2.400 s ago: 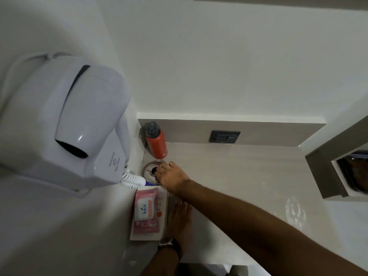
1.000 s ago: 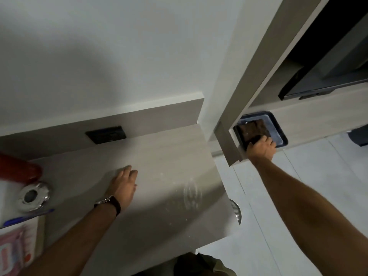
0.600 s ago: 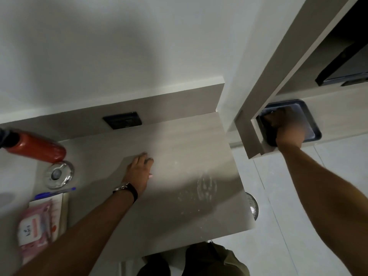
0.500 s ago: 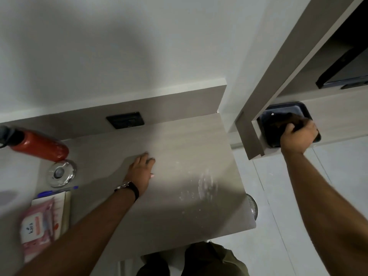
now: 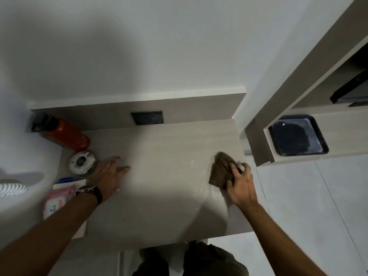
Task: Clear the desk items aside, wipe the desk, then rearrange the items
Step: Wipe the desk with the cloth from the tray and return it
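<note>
While the crumpled brown cloth [image 5: 221, 172] lies pressed to the pale wood-grain desk [image 5: 159, 196] at centre right of the frame, the right hand [image 5: 240, 185] clamps it from above, fingers curled over its near edge, apparently ready to wipe. It looks soft and bunched, with faint pale specks on the desktop around it. At centre left, the left hand [image 5: 111, 176] rests flat, fingers spread, holding nothing, probably as a brace. Pushed to the left edge stand a red bottle [image 5: 65, 134], a round metal ashtray [image 5: 82, 162] and a pink wipes packet [image 5: 57, 202], leaving the middle free.
</note>
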### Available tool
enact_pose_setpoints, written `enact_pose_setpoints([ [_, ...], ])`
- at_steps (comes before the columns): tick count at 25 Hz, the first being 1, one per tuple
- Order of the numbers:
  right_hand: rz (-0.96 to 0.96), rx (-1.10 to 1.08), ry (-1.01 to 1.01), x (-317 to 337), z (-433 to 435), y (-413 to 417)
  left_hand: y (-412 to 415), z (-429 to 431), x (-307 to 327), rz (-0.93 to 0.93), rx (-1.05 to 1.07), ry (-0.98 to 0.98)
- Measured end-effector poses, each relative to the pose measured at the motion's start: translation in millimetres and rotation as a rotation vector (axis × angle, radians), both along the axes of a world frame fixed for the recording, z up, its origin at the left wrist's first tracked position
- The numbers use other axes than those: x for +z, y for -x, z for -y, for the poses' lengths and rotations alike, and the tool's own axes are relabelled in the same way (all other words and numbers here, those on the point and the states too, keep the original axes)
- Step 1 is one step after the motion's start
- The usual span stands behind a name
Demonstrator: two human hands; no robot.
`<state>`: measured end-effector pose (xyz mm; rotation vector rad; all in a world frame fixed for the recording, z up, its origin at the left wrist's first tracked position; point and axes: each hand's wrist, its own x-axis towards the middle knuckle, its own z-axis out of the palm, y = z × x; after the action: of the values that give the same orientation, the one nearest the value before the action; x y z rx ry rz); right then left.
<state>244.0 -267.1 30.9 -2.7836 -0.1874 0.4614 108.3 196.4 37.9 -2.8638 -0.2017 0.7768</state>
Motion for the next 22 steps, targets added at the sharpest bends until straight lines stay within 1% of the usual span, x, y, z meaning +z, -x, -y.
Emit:
enact_pose_setpoints([
  [2, -0.029, 0.027, 0.087, 7.3, -32.6, -16.6, 11.4, -6.4, 1.5, -0.004, -0.007, -0.051],
  [4, -0.013, 0.109, 0.161, 13.3, -71.6, -25.5, 11.7, -7.8, 3.7, 0.039, -0.004, -0.1],
  [8, 0.033, 0.34, 0.183, 25.8, -157.2, 5.3, 8.6, -23.0, 13.0, 0.039, 0.029, -0.11],
  [10, -0.007, 0.489, 0.152, 25.0, -193.7, 42.6, 8.3, -27.5, 16.7, 0.026, 0.017, -0.118],
  [12, -0.058, 0.709, 0.086, 15.3, -218.1, 89.4, 7.8, -26.6, 16.4, 0.029, -0.027, -0.13],
  [14, -0.057, 0.97, 0.073, 2.5, -226.6, 133.8, 9.1, -27.1, 13.5, 0.032, -0.062, -0.156],
  [15, -0.05, 1.054, 0.075, -1.8, -223.4, 147.0, 10.0, -27.7, 11.6, 0.028, -0.076, -0.178],
  [16, -0.045, 1.091, 0.081, -3.3, -217.2, 151.4, 11.0, -28.4, 9.9, 0.028, -0.091, -0.198],
  [17, -0.036, 1.088, 0.082, -1.8, -209.5, 146.5, 11.7, -29.4, 8.0, 0.037, -0.103, -0.212],
  [19, 0.002, 0.968, 0.109, 2.3, -188.4, 119.4, 12.4, -32.4, 5.3, 0.05, -0.119, -0.223],
  [20, 0.025, 0.851, 0.141, 4.6, -174.0, 100.7, 11.9, -33.7, 4.7, 0.05, -0.129, -0.227],
  [22, 0.046, 0.521, 0.22, 11.7, -134.3, 63.0, 9.7, -34.6, 5.5, 0.048, -0.149, -0.23],
])
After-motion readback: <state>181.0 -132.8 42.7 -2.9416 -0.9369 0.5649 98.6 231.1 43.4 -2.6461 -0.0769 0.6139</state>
